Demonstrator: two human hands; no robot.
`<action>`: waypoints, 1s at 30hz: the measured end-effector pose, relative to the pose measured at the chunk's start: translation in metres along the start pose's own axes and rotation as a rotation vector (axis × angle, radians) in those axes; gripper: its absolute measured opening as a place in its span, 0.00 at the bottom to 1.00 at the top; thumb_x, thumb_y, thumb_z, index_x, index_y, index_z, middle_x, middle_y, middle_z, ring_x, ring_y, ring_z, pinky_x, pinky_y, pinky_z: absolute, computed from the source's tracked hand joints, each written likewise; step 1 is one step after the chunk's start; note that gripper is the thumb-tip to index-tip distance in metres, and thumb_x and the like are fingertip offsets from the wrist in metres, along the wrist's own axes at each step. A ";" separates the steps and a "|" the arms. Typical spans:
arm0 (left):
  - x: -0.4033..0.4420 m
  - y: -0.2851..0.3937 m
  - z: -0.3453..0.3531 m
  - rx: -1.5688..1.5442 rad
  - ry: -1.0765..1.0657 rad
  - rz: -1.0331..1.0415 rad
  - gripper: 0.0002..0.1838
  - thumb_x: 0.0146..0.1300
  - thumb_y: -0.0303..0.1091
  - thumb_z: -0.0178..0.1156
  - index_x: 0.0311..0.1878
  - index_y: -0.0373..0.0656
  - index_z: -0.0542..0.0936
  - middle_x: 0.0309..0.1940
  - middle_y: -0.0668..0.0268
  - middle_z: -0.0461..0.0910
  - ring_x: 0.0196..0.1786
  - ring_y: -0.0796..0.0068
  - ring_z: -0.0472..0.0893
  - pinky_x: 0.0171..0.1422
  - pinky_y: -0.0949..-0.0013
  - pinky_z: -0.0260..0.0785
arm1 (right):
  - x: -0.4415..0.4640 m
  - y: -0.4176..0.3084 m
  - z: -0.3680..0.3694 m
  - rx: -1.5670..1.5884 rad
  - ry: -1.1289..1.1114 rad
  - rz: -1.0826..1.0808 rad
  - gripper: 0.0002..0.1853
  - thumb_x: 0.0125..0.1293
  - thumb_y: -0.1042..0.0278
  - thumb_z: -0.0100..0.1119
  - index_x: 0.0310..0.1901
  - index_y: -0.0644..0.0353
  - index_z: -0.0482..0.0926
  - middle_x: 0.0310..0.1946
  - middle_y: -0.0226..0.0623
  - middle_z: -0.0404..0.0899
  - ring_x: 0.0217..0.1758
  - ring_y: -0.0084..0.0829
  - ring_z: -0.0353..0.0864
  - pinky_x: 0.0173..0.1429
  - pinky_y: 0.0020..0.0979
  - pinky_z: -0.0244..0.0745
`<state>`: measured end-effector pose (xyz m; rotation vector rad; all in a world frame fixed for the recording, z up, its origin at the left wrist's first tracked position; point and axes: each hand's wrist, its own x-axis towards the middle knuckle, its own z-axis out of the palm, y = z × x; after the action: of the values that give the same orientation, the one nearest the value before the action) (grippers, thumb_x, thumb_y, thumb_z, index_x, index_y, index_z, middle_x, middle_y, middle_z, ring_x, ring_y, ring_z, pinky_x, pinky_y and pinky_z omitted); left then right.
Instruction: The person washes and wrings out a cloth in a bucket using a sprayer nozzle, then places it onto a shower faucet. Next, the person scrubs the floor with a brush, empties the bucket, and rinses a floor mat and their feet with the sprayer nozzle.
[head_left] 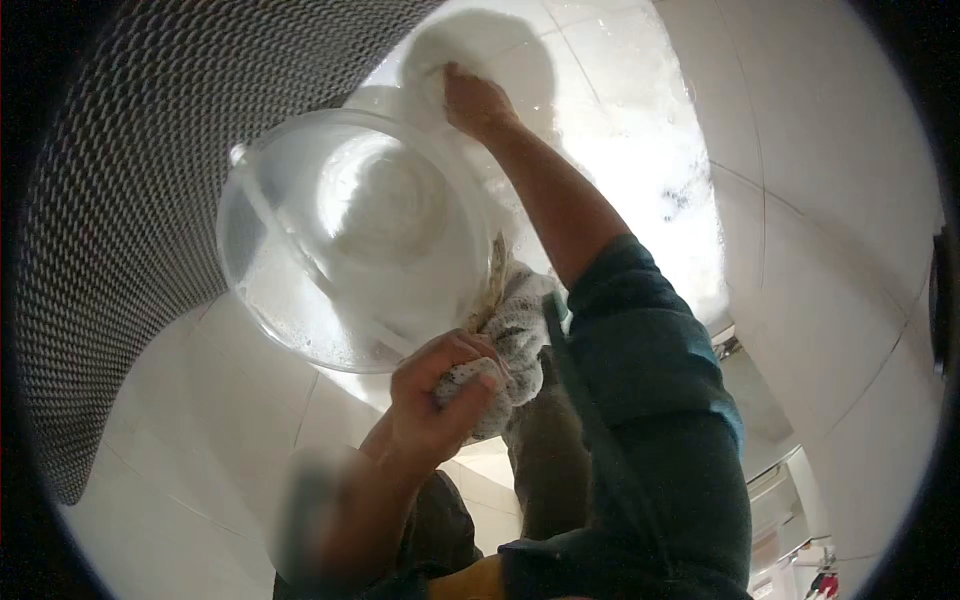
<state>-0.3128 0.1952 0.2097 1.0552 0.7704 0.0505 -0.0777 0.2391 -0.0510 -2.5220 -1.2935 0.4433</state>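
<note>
My left hand [440,395] is closed around a bunched, speckled grey-and-white cloth [520,330], low in front of my legs. The cloth looks wet or sudsy. Just above that hand stands a translucent round plastic tub [255,310], with a pale bar-like handle running across it. My right hand [480,105] reaches past the tub to a bright white, wet, foamy surface [640,130]. Its fingers are curled down near a round shadow, and whatever they may hold is hidden. A brownish strip [495,270] shows between the tub and the cloth.
A dark grey woven-textured surface [150,180] curves along the left side, close to the tub. Pale tiles [830,200] with thin joints lie at the right. Small items, one of them red [825,583], appear at the lower right edge.
</note>
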 end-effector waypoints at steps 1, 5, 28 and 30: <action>0.001 -0.001 0.000 0.006 -0.012 -0.012 0.02 0.52 0.20 0.54 0.30 0.34 0.72 0.30 0.58 0.76 0.35 0.71 0.76 0.43 0.68 0.68 | 0.008 0.000 -0.005 0.044 -0.071 0.102 0.23 0.58 0.68 0.47 0.54 0.70 0.62 0.38 0.55 0.77 0.44 0.46 0.78 0.49 0.43 0.72; 0.003 -0.008 -0.007 -0.030 -0.057 0.051 0.05 0.53 0.26 0.54 0.31 0.34 0.72 0.28 0.55 0.76 0.32 0.67 0.76 0.42 0.62 0.68 | 0.045 0.151 0.008 0.024 0.015 0.388 0.29 0.58 0.57 0.52 0.55 0.72 0.64 0.37 0.48 0.78 0.42 0.42 0.78 0.45 0.39 0.74; -0.049 0.005 0.021 0.201 -0.108 0.033 0.04 0.49 0.25 0.56 0.30 0.35 0.75 0.29 0.63 0.77 0.34 0.75 0.76 0.40 0.71 0.68 | -0.146 -0.057 -0.089 0.875 -0.524 0.405 0.32 0.56 0.49 0.58 0.56 0.63 0.65 0.39 0.51 0.78 0.44 0.40 0.78 0.49 0.35 0.75; -0.058 0.020 0.034 0.236 -0.154 0.005 0.05 0.50 0.26 0.55 0.30 0.35 0.75 0.29 0.62 0.77 0.33 0.75 0.76 0.40 0.71 0.68 | -0.135 -0.088 -0.108 0.645 -0.512 0.386 0.32 0.56 0.49 0.58 0.55 0.63 0.65 0.38 0.53 0.77 0.44 0.43 0.79 0.49 0.39 0.75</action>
<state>-0.3291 0.1572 0.2665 1.2695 0.6438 -0.1189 -0.1753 0.1678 0.1009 -2.1340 -0.6105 1.4056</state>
